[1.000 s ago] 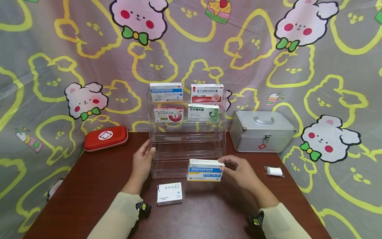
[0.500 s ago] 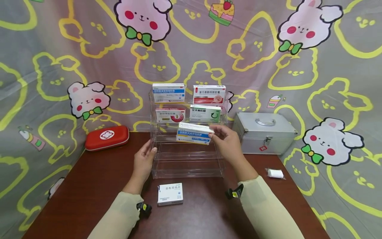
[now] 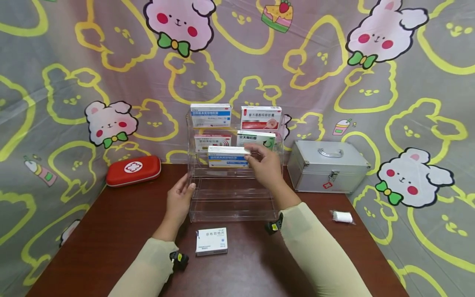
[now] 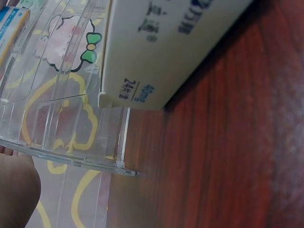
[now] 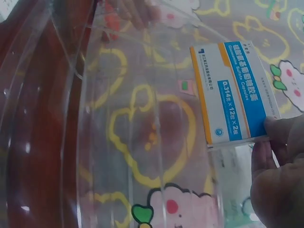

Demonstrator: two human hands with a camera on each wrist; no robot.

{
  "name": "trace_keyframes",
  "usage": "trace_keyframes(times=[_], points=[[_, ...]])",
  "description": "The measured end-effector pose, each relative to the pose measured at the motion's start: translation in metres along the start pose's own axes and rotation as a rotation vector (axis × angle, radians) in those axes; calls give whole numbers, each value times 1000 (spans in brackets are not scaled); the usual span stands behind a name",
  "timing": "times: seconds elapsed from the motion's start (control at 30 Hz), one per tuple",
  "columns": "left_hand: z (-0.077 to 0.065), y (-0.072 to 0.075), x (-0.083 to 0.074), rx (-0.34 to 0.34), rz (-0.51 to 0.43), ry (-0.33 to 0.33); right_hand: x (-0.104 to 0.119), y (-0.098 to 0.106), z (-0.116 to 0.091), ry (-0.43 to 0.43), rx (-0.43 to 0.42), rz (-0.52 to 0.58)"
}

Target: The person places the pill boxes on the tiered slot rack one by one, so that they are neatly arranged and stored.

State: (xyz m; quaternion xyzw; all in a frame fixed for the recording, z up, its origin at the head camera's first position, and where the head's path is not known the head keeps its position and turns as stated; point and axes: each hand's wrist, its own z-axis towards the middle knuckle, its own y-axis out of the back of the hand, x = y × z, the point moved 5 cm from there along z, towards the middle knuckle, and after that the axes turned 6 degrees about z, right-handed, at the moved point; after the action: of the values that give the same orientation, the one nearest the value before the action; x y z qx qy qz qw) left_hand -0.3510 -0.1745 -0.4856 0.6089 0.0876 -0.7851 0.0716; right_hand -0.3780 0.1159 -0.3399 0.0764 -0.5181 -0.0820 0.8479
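My right hand [image 3: 265,165] pinches the right end of a blue-and-white medicine box [image 3: 227,156], thumb in front. The box hangs level before the third tier of a clear acrylic display rack [image 3: 233,215], overlapping the boxes behind it in the head view. In the right wrist view, the box's printed face [image 5: 232,95] shows beside the fingers [image 5: 263,156]. My left hand [image 3: 179,202] grips the rack's left side edge, thumb toward the front. A white medicine box [image 3: 211,241] lies on the table before the rack; it looms close in the left wrist view.
The upper tiers hold another blue-and-white box [image 3: 210,115], a red-and-white box [image 3: 261,118], a red-ringed box [image 3: 205,142] and a green-and-white box [image 3: 256,139]. A red zip case [image 3: 133,170] stands left, a silver metal case [image 3: 328,167] right, near a wrapped white roll [image 3: 342,216].
My right hand has lifted the blue-and-white medicine box from near the lowest tier up and leftward to the third tier. The left hand stays on the rack's side.
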Motion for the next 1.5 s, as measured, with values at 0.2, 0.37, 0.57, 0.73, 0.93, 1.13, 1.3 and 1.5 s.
trace_keyframes(times=[0.2, 0.37, 0.57, 0.73, 0.93, 1.13, 1.3, 1.5], points=[[0, 1, 1, 1, 9, 10, -5, -20, 2, 17, 5, -14], [0, 1, 2, -4, 4, 16, -7, -31, 2, 26, 11, -69], [0, 0, -1, -15, 0, -9, -13, -41, 4, -5, 18, -72], [0, 0, -2, -20, 7, -17, -19, -46, 5, -33, 24, -52], [-1, 0, -3, -19, 18, 3, -24, -51, 5, -68, 28, -75], [-1, -1, -5, -10, 24, 14, -25, -54, 5, -56, 41, -118], [-1, 0, -4, -11, 34, 11, -25, -55, 5, -51, 41, -123], [-1, 0, -3, -7, 49, 16, -25, -55, 5, -41, 41, -118]])
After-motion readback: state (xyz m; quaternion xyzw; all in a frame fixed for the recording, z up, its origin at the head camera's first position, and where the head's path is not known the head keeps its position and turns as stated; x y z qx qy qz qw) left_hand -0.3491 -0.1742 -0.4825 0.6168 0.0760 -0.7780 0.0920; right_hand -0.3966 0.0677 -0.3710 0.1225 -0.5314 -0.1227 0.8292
